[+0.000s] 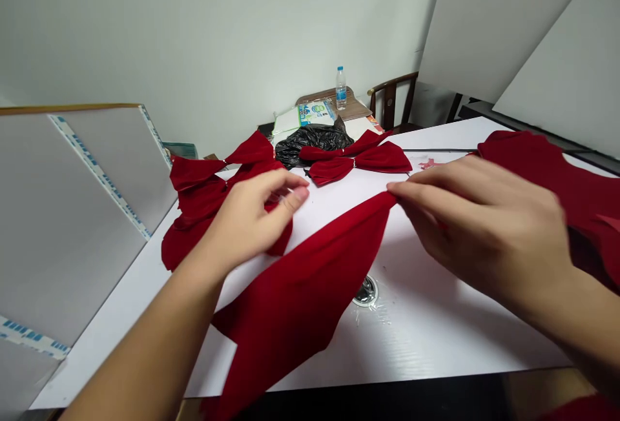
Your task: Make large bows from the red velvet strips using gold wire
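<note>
A piece of dark red velvety fabric [310, 285] hangs at a slant over the front of the white table, its upper corner pinched between the thumb and fingers of my right hand [484, 221]. My left hand [261, 211] is above the fabric's left side, thumb and forefinger curled close together; a small pale glint shows near the fingers, too small to name. Behind that hand lies a pile of red fabric bows [208, 175], gathered at the middle. Two more red bows [358, 161] rest at the back centre of the table.
More red fabric [542, 175] is heaped on the right. A black plastic bag [314, 140] sits behind the bows, with a water bottle [341, 88] beyond it. A round table grommet [367, 292] is below the held fabric. A white panel [87, 214] borders the left.
</note>
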`<state>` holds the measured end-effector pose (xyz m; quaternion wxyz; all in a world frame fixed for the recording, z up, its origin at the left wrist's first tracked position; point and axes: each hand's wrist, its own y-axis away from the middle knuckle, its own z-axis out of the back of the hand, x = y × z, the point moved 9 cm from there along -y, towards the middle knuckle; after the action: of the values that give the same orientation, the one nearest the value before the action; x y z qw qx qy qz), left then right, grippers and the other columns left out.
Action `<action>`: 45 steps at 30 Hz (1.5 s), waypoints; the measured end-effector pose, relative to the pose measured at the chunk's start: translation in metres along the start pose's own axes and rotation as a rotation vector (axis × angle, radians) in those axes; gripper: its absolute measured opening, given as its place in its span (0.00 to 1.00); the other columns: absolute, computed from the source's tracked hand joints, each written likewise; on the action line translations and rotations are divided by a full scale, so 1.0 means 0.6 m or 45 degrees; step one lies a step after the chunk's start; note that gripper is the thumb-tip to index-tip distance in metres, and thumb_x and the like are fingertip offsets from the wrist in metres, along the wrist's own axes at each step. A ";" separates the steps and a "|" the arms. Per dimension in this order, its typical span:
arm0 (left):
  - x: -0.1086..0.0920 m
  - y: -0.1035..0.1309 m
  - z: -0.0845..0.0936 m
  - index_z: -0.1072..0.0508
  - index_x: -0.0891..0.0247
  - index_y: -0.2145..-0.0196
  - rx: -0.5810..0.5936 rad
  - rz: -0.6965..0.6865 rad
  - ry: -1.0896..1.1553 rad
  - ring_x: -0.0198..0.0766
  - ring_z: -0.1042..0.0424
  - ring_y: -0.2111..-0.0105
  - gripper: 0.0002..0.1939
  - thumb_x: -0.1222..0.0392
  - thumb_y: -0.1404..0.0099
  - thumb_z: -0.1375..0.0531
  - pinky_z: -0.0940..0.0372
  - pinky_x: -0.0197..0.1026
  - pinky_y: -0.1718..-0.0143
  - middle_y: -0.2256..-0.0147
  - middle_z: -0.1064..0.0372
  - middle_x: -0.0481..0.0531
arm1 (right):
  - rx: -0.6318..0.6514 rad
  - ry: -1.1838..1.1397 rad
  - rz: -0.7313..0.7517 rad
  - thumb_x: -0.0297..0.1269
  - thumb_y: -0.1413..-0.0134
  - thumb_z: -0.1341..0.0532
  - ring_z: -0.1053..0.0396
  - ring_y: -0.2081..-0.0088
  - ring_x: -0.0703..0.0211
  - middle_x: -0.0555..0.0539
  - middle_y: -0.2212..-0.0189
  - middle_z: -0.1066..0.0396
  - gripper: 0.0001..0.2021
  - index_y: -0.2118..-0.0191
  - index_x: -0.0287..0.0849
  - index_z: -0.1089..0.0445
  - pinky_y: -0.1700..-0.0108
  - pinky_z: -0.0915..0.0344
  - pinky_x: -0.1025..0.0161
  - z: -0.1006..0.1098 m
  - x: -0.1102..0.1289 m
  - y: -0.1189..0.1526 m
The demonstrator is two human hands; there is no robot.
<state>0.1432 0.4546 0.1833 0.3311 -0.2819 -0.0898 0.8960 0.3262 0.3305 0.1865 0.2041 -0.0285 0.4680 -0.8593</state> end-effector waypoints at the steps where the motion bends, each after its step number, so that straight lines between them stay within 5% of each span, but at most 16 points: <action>1: 0.017 -0.019 0.006 0.22 0.59 0.54 0.009 0.046 0.003 0.43 0.24 0.58 0.18 0.46 0.27 0.44 0.31 0.43 0.56 0.56 0.21 0.52 | -0.106 -0.053 -0.008 0.23 0.41 0.37 0.29 0.64 0.51 0.42 0.63 0.23 0.11 0.55 0.42 0.26 0.65 0.37 0.56 0.018 0.003 -0.002; 3: 0.050 -0.062 -0.002 0.22 0.60 0.53 0.069 0.098 -0.041 0.42 0.24 0.61 0.18 0.47 0.27 0.45 0.31 0.44 0.58 0.57 0.21 0.53 | -0.135 -0.258 -0.001 0.24 0.40 0.38 0.29 0.63 0.53 0.43 0.63 0.24 0.12 0.53 0.43 0.26 0.63 0.34 0.57 0.017 0.013 0.000; 5: 0.074 -0.106 -0.027 0.23 0.59 0.52 0.127 0.081 -0.116 0.44 0.25 0.57 0.15 0.52 0.28 0.44 0.31 0.46 0.54 0.54 0.22 0.53 | 0.027 -0.519 0.054 0.25 0.36 0.42 0.29 0.64 0.58 0.45 0.64 0.25 0.11 0.53 0.43 0.27 0.64 0.34 0.60 -0.023 0.030 0.010; 9: 0.103 -0.181 -0.122 0.24 0.62 0.49 0.382 0.004 -0.276 0.45 0.27 0.49 0.16 0.65 0.31 0.46 0.33 0.47 0.45 0.48 0.25 0.56 | 0.019 -0.677 0.285 0.25 0.34 0.44 0.34 0.69 0.61 0.45 0.69 0.27 0.08 0.58 0.37 0.27 0.68 0.39 0.62 -0.096 0.059 0.052; 12: 0.099 -0.227 -0.195 0.26 0.61 0.45 0.484 -0.194 -0.404 0.45 0.36 0.39 0.21 0.68 0.34 0.44 0.42 0.46 0.34 0.39 0.34 0.57 | 0.110 -0.651 0.260 0.26 0.32 0.46 0.36 0.68 0.60 0.46 0.70 0.29 0.10 0.60 0.37 0.27 0.67 0.41 0.62 -0.164 0.055 0.085; 15: 0.112 -0.282 -0.253 0.28 0.61 0.41 0.491 -0.191 -0.486 0.43 0.39 0.37 0.25 0.71 0.34 0.46 0.43 0.43 0.34 0.37 0.36 0.55 | 0.248 -0.643 0.158 0.25 0.34 0.47 0.38 0.69 0.60 0.47 0.70 0.31 0.11 0.61 0.39 0.27 0.67 0.43 0.61 -0.212 0.047 0.111; 21: 0.150 -0.409 -0.314 0.28 0.60 0.41 0.387 0.028 -0.595 0.58 0.39 0.38 0.25 0.67 0.35 0.43 0.46 0.62 0.36 0.40 0.32 0.63 | 0.334 -0.661 0.125 0.24 0.41 0.43 0.39 0.69 0.60 0.48 0.67 0.32 0.07 0.60 0.39 0.30 0.69 0.46 0.61 -0.228 0.038 0.127; 27: 0.198 -0.467 -0.351 0.21 0.62 0.61 0.462 0.275 -0.578 0.58 0.29 0.47 0.09 0.63 0.42 0.34 0.41 0.60 0.41 0.54 0.22 0.61 | 0.279 -0.718 0.145 0.24 0.43 0.45 0.40 0.69 0.59 0.47 0.67 0.32 0.09 0.59 0.39 0.30 0.69 0.46 0.60 -0.206 0.020 0.114; 32: 0.188 -0.480 -0.321 0.25 0.62 0.68 0.370 0.314 -0.397 0.52 0.26 0.54 0.09 0.62 0.46 0.29 0.36 0.52 0.46 0.62 0.22 0.56 | 0.164 -0.750 0.101 0.23 0.42 0.47 0.40 0.70 0.59 0.48 0.68 0.32 0.10 0.60 0.38 0.29 0.70 0.45 0.61 -0.193 0.010 0.110; 37: 0.116 -0.454 -0.198 0.27 0.63 0.58 0.120 0.234 -0.031 0.34 0.30 0.63 0.10 0.55 0.33 0.35 0.35 0.47 0.46 0.65 0.24 0.46 | 0.080 -0.792 0.010 0.22 0.40 0.47 0.35 0.68 0.61 0.48 0.68 0.30 0.11 0.61 0.39 0.29 0.68 0.41 0.63 -0.194 0.001 0.111; 41: 0.057 -0.338 -0.100 0.25 0.58 0.61 -0.253 0.092 1.243 0.37 0.26 0.59 0.12 0.57 0.39 0.29 0.32 0.47 0.48 0.64 0.23 0.42 | 0.016 -0.861 -0.130 0.23 0.36 0.47 0.30 0.66 0.61 0.47 0.66 0.26 0.11 0.59 0.39 0.28 0.65 0.35 0.65 -0.190 -0.009 0.109; 45: 0.059 -0.181 -0.116 0.23 0.57 0.62 -0.490 0.140 1.646 0.41 0.26 0.48 0.14 0.53 0.44 0.26 0.32 0.43 0.44 0.58 0.21 0.47 | -0.015 -0.955 -0.193 0.25 0.35 0.45 0.28 0.66 0.60 0.45 0.67 0.26 0.09 0.59 0.37 0.27 0.64 0.31 0.65 -0.173 0.000 0.106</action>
<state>0.2195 0.5585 0.1480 0.2162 -0.8193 -0.0172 0.5308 0.3218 0.3823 0.0762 0.2967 -0.3768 0.3624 -0.7992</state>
